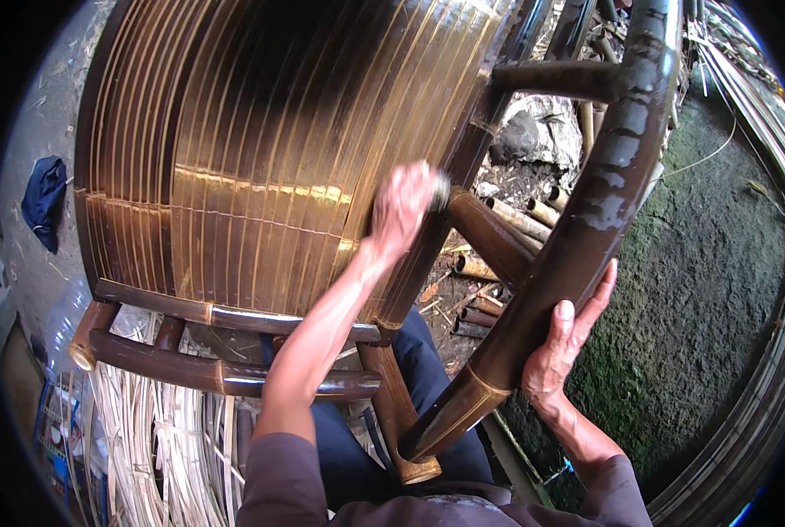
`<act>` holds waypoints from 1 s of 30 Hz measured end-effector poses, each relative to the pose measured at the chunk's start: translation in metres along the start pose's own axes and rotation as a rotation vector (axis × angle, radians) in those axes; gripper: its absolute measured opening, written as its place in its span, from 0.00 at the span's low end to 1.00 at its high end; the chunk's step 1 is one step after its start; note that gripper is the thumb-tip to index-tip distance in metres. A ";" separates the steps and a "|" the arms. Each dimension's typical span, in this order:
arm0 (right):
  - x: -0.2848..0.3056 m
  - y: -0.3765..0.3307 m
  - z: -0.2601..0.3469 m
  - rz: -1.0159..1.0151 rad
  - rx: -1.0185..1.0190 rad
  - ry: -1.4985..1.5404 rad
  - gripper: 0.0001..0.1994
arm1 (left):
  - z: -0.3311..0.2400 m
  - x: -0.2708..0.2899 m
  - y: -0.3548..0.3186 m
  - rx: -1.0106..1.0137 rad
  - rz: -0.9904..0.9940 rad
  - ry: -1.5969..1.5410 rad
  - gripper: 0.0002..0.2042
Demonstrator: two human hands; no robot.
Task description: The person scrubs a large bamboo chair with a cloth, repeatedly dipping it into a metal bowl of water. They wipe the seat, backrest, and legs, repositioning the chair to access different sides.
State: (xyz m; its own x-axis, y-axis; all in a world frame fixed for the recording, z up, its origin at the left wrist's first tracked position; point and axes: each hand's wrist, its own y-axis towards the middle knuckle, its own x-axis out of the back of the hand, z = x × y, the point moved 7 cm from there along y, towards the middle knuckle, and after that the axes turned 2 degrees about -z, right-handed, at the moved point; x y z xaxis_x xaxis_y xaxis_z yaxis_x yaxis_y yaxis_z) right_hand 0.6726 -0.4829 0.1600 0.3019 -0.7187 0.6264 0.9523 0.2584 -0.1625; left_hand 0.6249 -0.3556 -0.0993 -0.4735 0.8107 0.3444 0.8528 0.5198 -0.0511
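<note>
Rubbing a small grey pad (pixel 441 189) against the dark side frame of a bamboo chair (pixel 261 167) with the left hand (pixel 403 206), at the centre of the frame; fingers closed around the pad, pressed right where the slatted panel meets the upright. Steadying the same chair with the right hand (pixel 564 342), lower right of centre, fingers wrapped narrowly around a thick dark pole (pixel 586 211) that runs diagonally from the upper right down to a light-banded end near the lap.

Filling the upper left and centre, lying tipped across the knees: slats already glossy and golden, thick pole and lower rungs (pixel 226 373) shiny dark brown, so most of the surface looks finished. Judging from that sheen, well along, with the joint under the pad and perhaps the hidden far side left; impossible to tell about the underside.

Lying at lower left, a bundle of pale split cane (pixel 160 448). Scattered on the ground at centre right, short cut bamboo pieces (pixel 498 263). Resting at far left, a blue cloth (pixel 43 200).
</note>
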 end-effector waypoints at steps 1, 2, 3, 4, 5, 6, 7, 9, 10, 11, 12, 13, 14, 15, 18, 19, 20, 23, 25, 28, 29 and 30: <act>0.000 -0.002 -0.002 -0.045 -0.028 -0.020 0.42 | -0.008 0.005 0.032 -0.121 -0.069 0.089 0.11; -0.004 -0.002 0.003 -0.050 -0.006 -0.034 0.42 | -0.014 0.000 0.036 -0.229 -0.124 0.169 0.11; -0.008 -0.001 0.004 -0.045 -0.017 0.027 0.42 | -0.010 -0.012 0.028 -0.195 -0.156 0.075 0.10; -0.013 -0.002 0.004 -0.039 -0.026 0.089 0.43 | -0.005 -0.019 0.017 -0.160 -0.192 -0.018 0.09; -0.014 0.000 0.003 -0.055 -0.027 0.067 0.42 | -0.002 -0.022 0.015 -0.064 -0.168 -0.017 0.08; -0.012 -0.001 0.005 -0.039 -0.041 0.043 0.42 | 0.000 -0.027 0.015 -0.079 -0.061 0.060 0.11; -0.009 -0.001 0.000 -0.026 -0.008 0.017 0.42 | -0.003 -0.032 0.003 -0.114 -0.003 0.206 0.14; -0.004 -0.002 -0.003 -0.030 0.009 0.034 0.42 | -0.012 -0.022 -0.013 -0.424 -0.006 0.671 0.17; -0.001 -0.001 -0.004 -0.034 0.003 0.049 0.42 | -0.027 -0.019 -0.034 -0.667 -0.057 0.970 0.18; 0.000 0.000 -0.003 -0.035 0.014 0.044 0.42 | -0.022 -0.033 -0.045 -0.485 0.309 0.930 0.16; -0.001 -0.001 -0.004 -0.033 0.023 0.039 0.42 | -0.014 -0.047 -0.064 -0.284 0.663 0.864 0.13; 0.000 -0.003 -0.003 -0.027 0.024 0.024 0.42 | -0.020 -0.042 -0.066 -0.178 0.422 0.494 0.09; -0.002 -0.003 -0.004 -0.026 0.010 0.050 0.42 | -0.028 -0.027 -0.055 -0.081 0.175 0.124 0.06; -0.004 -0.003 -0.002 -0.028 -0.006 0.075 0.43 | -0.034 -0.009 -0.051 -0.008 -0.163 -0.041 0.03; -0.004 -0.004 -0.002 -0.039 -0.050 0.099 0.44 | -0.007 0.004 -0.044 0.243 -0.269 -0.360 0.07; -0.004 -0.004 -0.004 -0.046 -0.064 0.100 0.44 | 0.001 0.005 -0.043 0.366 -0.353 -0.483 0.08; -0.007 -0.005 -0.002 -0.040 -0.054 0.099 0.44 | 0.026 -0.004 -0.052 0.494 -0.491 -0.654 0.10; -0.004 -0.002 -0.004 -0.082 -0.044 0.085 0.44 | 0.008 0.004 0.001 0.461 -0.531 -1.007 0.12; -0.006 -0.002 -0.002 -0.058 -0.043 0.085 0.44 | -0.022 -0.007 0.034 0.138 -0.236 -0.614 0.17; -0.006 -0.003 -0.003 -0.037 -0.024 0.095 0.43 | -0.015 -0.049 0.044 0.311 0.452 -0.693 0.24; -0.010 -0.003 -0.001 -0.010 -0.006 0.111 0.42 | -0.019 -0.049 0.042 0.176 0.417 -0.937 0.23; -0.006 -0.002 -0.004 -0.019 -0.006 0.091 0.42 | -0.038 -0.051 0.039 0.220 0.408 -0.960 0.19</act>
State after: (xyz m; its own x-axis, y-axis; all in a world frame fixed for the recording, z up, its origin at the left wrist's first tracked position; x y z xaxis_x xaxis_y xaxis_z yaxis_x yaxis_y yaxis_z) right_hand 0.6688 -0.4817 0.1532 0.2868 -0.7792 0.5574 0.9579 0.2411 -0.1558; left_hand 0.6903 -0.3867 -0.0827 -0.2185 0.7573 -0.6154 0.9730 0.1208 -0.1968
